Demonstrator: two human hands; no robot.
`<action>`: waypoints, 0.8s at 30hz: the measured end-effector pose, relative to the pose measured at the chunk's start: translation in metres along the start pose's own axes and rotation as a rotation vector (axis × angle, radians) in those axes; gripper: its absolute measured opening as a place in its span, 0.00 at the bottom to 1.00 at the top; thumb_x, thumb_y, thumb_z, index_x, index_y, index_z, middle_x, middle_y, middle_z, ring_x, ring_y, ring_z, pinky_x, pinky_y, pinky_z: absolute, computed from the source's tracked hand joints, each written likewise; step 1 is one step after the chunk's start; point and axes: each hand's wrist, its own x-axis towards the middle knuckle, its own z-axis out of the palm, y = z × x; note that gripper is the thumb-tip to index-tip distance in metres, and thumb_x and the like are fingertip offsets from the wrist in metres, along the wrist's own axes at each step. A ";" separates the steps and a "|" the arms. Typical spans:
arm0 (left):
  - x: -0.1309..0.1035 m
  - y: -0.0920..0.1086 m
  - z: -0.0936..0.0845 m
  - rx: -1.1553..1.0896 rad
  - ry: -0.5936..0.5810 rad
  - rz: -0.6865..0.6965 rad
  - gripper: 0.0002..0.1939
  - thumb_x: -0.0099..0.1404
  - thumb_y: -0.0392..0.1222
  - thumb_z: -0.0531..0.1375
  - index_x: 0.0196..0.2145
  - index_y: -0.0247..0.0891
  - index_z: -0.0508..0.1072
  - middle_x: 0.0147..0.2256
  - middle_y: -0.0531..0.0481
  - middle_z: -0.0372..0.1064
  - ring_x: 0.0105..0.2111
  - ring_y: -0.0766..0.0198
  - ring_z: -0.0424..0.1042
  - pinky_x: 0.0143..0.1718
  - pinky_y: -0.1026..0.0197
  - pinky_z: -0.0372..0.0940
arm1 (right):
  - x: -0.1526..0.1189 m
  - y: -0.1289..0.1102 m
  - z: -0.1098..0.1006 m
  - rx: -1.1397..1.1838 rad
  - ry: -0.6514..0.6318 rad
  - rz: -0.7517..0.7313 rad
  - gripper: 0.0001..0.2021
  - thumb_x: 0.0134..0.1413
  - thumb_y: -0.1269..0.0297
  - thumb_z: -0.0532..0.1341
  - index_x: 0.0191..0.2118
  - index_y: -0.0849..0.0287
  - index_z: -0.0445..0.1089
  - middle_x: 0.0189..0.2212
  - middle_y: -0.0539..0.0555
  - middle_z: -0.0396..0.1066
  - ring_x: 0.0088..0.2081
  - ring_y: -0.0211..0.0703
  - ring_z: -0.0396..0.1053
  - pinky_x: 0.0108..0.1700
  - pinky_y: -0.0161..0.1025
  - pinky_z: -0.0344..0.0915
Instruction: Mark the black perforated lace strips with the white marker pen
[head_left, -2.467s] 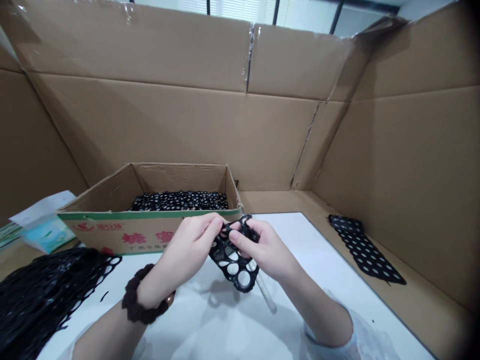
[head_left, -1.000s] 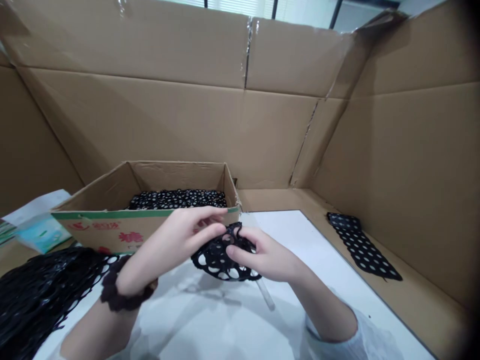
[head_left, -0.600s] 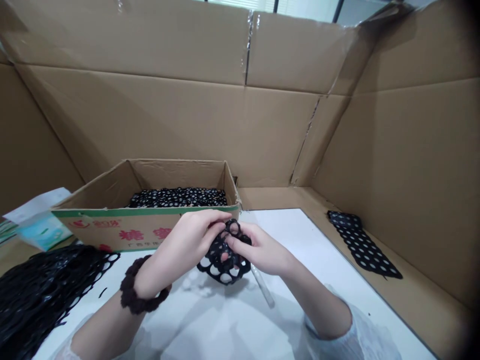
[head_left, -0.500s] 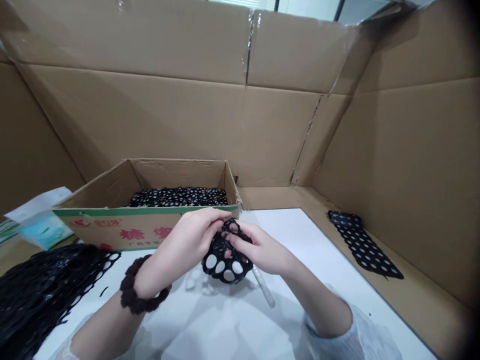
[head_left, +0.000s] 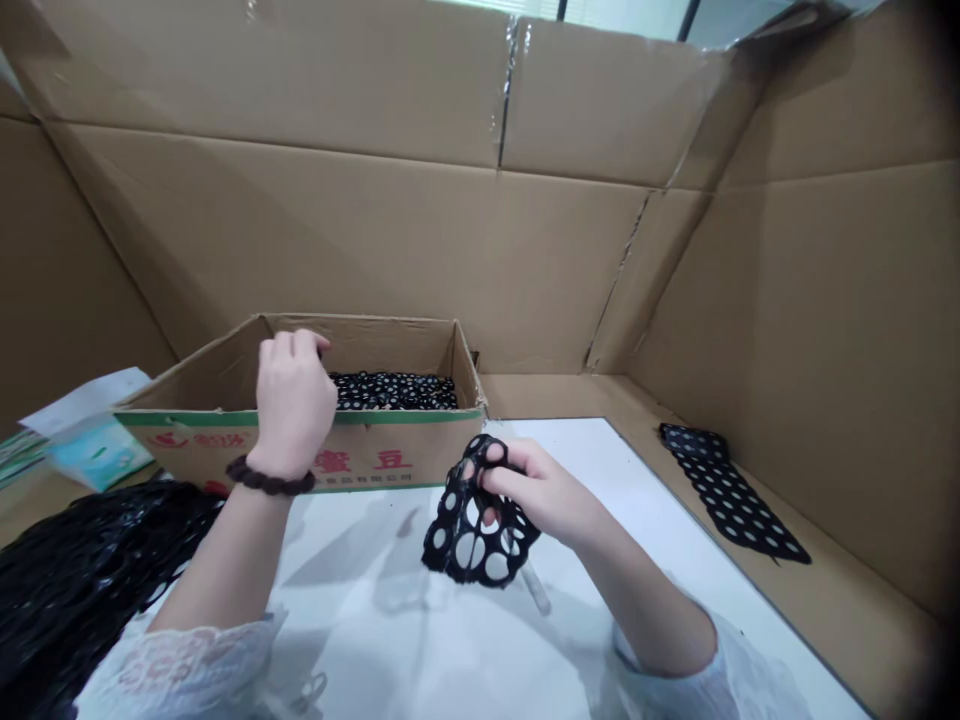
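Observation:
My right hand (head_left: 544,492) pinches a folded piece of black fabric with round holes (head_left: 471,535) above the white tabletop; its lower edge hangs free. My left hand (head_left: 296,395) is closed, raised over the front edge of the open cardboard box (head_left: 397,460). A tiny dark bit shows by its fingertips, too small to name. Inside the box lie many black pieces with holes (head_left: 394,390). Partly hidden behind the held fabric, a thin clear stick-like item (head_left: 536,590) lies on the table.
A heap of black holed strips (head_left: 82,580) spreads at the left. Behind it sits a pale green-and-white packet (head_left: 97,455). One flat black strip with dots (head_left: 735,500) lies at the right, beside the cardboard wall (head_left: 847,350). Tall cardboard walls surround the white table (head_left: 360,630).
My left hand has let go of the fabric and moved up and left to the box. My right hand keeps the fabric, which now hangs more spread out.

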 end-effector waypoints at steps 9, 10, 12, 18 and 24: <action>-0.028 0.056 -0.055 -0.556 -0.605 0.425 0.17 0.62 0.47 0.50 0.47 0.41 0.67 0.43 0.49 0.70 0.43 0.61 0.68 0.45 0.61 0.61 | -0.002 0.002 0.007 -0.078 -0.073 -0.055 0.06 0.54 0.65 0.51 0.36 0.58 0.63 0.29 0.47 0.61 0.25 0.31 0.64 0.28 0.30 0.61; -0.033 0.062 -0.062 -0.593 -0.610 0.425 0.17 0.61 0.47 0.51 0.46 0.42 0.68 0.43 0.50 0.70 0.43 0.61 0.68 0.44 0.61 0.61 | -0.002 0.002 0.007 -0.103 -0.077 -0.066 0.06 0.54 0.65 0.50 0.36 0.57 0.63 0.29 0.47 0.61 0.25 0.31 0.64 0.28 0.30 0.61; -0.039 0.070 -0.070 -0.644 -0.588 0.383 0.16 0.61 0.47 0.52 0.45 0.43 0.70 0.42 0.50 0.71 0.43 0.59 0.68 0.45 0.60 0.61 | -0.001 0.003 0.008 -0.158 -0.074 -0.083 0.07 0.54 0.66 0.49 0.36 0.57 0.62 0.30 0.48 0.61 0.25 0.32 0.65 0.28 0.31 0.61; -0.032 0.065 -0.065 -0.848 -0.755 0.196 0.15 0.64 0.44 0.47 0.35 0.38 0.73 0.31 0.52 0.73 0.32 0.64 0.71 0.34 0.65 0.64 | 0.003 0.006 0.008 -0.190 -0.063 -0.125 0.09 0.51 0.71 0.47 0.33 0.60 0.64 0.26 0.48 0.62 0.26 0.32 0.62 0.28 0.31 0.60; -0.004 0.010 -0.027 -0.333 -0.018 -0.131 0.17 0.65 0.43 0.44 0.44 0.37 0.68 0.34 0.45 0.71 0.36 0.60 0.69 0.41 0.58 0.61 | 0.003 0.008 0.006 -0.073 0.023 -0.024 0.08 0.48 0.73 0.49 0.30 0.61 0.64 0.23 0.46 0.62 0.22 0.30 0.62 0.25 0.28 0.57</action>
